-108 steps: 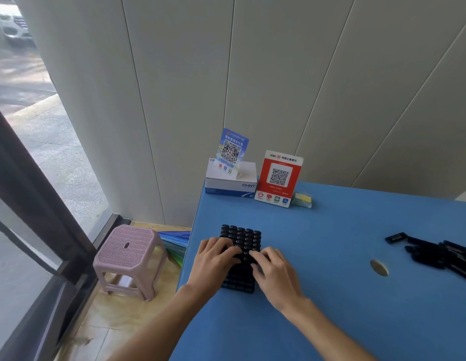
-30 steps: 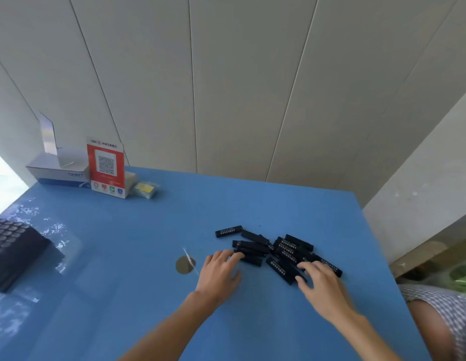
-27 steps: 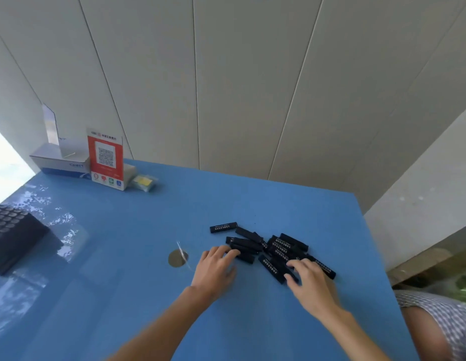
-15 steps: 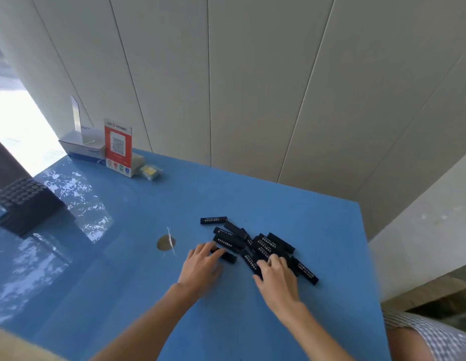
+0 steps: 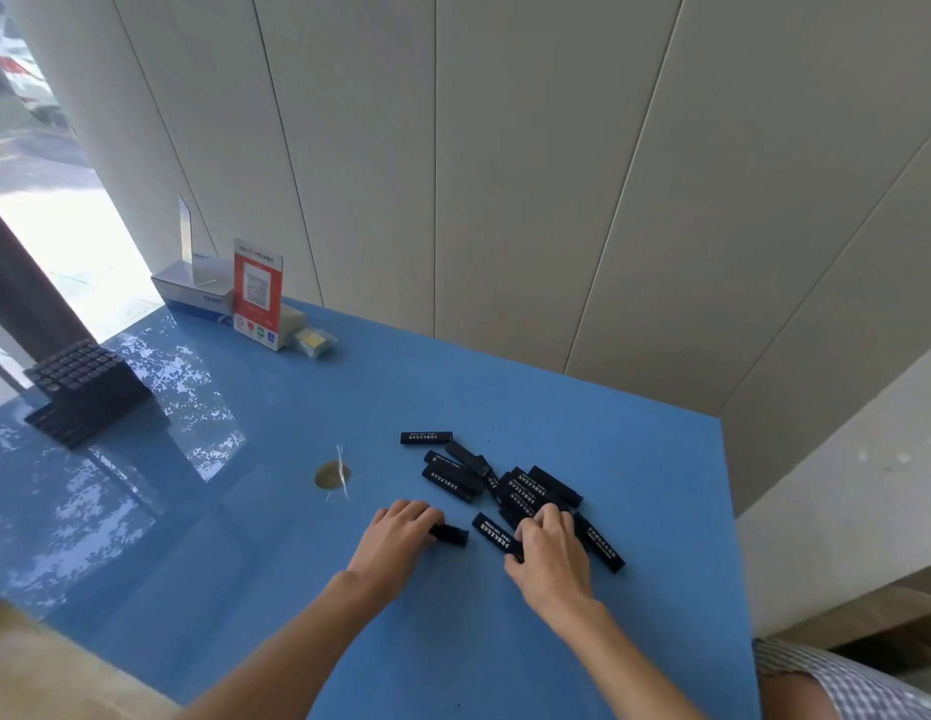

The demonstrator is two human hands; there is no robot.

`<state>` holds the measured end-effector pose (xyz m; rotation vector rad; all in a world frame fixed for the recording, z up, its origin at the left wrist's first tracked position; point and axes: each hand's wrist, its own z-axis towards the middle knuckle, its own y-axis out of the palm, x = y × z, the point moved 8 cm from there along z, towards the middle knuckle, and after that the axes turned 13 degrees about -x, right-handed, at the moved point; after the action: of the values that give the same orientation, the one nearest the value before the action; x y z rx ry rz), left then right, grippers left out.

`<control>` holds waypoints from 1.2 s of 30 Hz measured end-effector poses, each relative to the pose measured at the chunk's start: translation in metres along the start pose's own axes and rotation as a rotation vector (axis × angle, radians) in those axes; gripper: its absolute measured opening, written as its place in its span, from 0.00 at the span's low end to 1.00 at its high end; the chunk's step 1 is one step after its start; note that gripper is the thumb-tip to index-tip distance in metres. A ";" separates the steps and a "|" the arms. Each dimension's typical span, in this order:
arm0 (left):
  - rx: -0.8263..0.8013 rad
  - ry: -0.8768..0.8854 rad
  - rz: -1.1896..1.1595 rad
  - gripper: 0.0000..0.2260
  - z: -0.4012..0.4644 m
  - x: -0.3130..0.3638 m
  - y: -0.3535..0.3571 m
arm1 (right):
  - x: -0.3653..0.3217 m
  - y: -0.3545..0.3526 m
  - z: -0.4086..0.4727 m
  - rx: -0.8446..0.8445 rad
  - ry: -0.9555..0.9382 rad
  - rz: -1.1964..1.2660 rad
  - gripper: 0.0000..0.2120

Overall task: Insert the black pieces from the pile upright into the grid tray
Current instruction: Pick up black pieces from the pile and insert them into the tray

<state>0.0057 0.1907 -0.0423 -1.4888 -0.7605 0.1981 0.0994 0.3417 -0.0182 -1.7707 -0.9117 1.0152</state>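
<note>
Blue table (image 5: 505, 397) spread across most of the view, glossy on the left. At the far left edge, black grid tray (image 5: 84, 387), well apart from everything else in play. White box (image 5: 193, 291) and red sign (image 5: 257, 293) at the back by the wall; round hole (image 5: 332, 475) in the tabletop nearer the middle.

Right of the hole, pile of black pieces (image 5: 510, 485), lying flat and criss-crossed, several stacked on one another, one stray at the far side.

Left hand (image 5: 401, 537) at the near edge of the pile, fingers curled round one end of a single black piece (image 5: 449, 533) that juts out to the right. Right hand (image 5: 551, 553) down on the near side of the pile, fingertips bent and pinching at pieces underneath; exactly how many gripped, impossible to tell.

Judging by shape: small stiff bars, probably light plastic and smooth, so likely to slide on the slick table or slip from a loose pinch. Best taken across the long narrow sides near one end, leaving the other end free to go down into a tray cell. Overlapping pieces likely to shift when a neighbour gets lifted.
</note>
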 end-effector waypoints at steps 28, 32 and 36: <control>0.196 -0.398 -0.377 0.08 -0.137 -0.080 -0.048 | -0.118 -0.019 -0.003 0.067 -0.369 0.598 0.09; 0.196 -0.443 -0.375 0.09 -0.168 -0.119 -0.059 | -0.171 -0.010 -0.005 0.046 -0.399 0.592 0.09; 0.182 -0.455 -0.382 0.11 -0.206 -0.161 -0.077 | -0.231 0.002 -0.006 0.042 -0.400 0.583 0.10</control>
<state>-0.0250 -0.0777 -0.0041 -1.1101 -1.3396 0.3114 0.0135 0.1358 0.0420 -1.8738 -0.5971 1.7962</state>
